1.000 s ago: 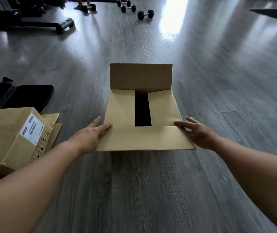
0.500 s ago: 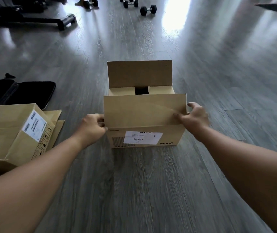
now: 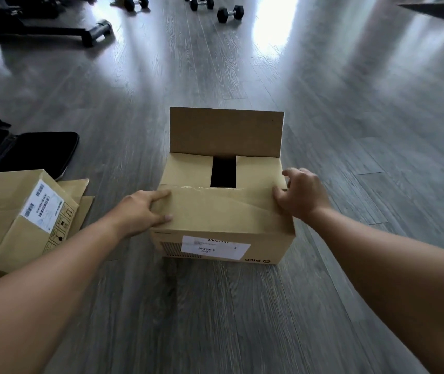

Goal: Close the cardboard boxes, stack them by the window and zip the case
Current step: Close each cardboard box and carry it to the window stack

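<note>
While standing on grey wood-plank floor [image 3: 242, 319], brown cardboard box with white label [image 3: 223, 211] half closed: near flap folded down, far flap upright. Left hand [image 3: 140, 214] pressing flap's left end, fingers fairly straight. Right hand [image 3: 300, 195] curled around right end. Second open cardboard box [image 3: 13, 217] and black zip case [image 3: 26, 152] left.

A grey wood-plank floor [image 3: 323, 109] carries a cardboard box [image 3: 223, 247] at centre, with a second cardboard box [image 3: 13, 220] at the left edge. Behind that lies a black case [image 3: 40, 149], and hex dumbbells [image 3: 230, 13] sit far back.
</note>
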### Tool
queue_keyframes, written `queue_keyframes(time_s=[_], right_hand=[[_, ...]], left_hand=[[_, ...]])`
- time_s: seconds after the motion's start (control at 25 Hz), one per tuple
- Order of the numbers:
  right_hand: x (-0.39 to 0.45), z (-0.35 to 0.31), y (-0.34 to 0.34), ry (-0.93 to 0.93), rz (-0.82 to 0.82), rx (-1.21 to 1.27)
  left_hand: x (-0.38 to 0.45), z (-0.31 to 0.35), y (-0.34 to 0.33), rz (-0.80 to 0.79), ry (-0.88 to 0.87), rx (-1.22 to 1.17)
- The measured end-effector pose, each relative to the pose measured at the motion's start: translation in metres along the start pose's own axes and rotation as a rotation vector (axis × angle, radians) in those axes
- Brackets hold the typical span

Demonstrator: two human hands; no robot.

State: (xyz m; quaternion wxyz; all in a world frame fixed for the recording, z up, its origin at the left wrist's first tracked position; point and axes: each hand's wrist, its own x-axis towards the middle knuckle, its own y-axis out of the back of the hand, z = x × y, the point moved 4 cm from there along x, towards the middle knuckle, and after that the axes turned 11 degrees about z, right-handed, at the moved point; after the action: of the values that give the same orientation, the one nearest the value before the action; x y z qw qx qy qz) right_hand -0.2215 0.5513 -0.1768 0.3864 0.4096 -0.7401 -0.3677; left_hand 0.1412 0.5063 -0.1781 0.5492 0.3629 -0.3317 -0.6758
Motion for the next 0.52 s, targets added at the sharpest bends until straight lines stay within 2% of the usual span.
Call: queue_keyframes(time_s=[0.16,0.32,0.44,0.52], right_hand=[[0.029,0.004,-0.006,-0.271,-0.034,0.228],[0.037,0.017,-0.005,-0.438,0.004,0.547],[0.029,0.021,0.0,-0.404,0.065,0.724],[0.02,0.026,0.004,-0.363,0.087,0.686]], left_hand=[[0.003,0.005,-0.005,-0.072,0.001,-0.084],[0.003,0.01,-0.011,-0.087,-0.005,-0.109],[0.005,0.016,-0.013,-0.056,-0.041,-0.022],[0.006,0.024,-0.017,-0.046,-0.074,0.066]])
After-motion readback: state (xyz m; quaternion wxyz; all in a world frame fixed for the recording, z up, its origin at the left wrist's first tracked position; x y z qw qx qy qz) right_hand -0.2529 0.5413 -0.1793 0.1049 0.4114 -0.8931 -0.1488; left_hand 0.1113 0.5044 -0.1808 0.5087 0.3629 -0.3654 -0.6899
